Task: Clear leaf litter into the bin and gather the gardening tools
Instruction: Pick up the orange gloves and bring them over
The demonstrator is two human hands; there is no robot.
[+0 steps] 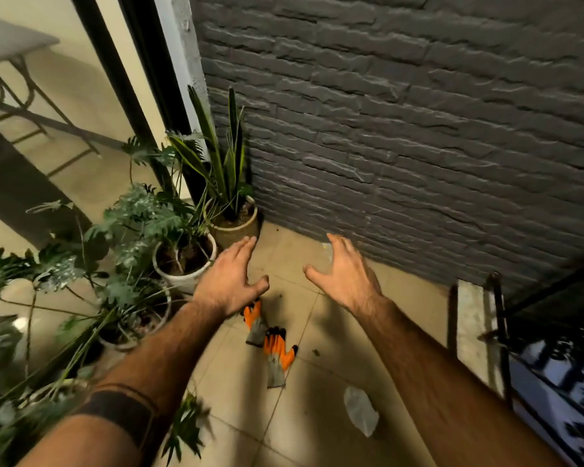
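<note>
Orange gloves [267,335] on tile; both hands [228,281] spread, no txt.

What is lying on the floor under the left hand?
Under the left hand lies a pair of orange and grey gloves on the tiled floor. The hand covers the fingertips of the upper glove; the hand itself holds nothing.

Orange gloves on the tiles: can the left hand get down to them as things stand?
Probably yes. The left hand is open, holds nothing, and hovers right over the upper of the two orange gloves. Nothing lies on the gloves; the potted plants stand off to their left, so the way down looks free.
</note>
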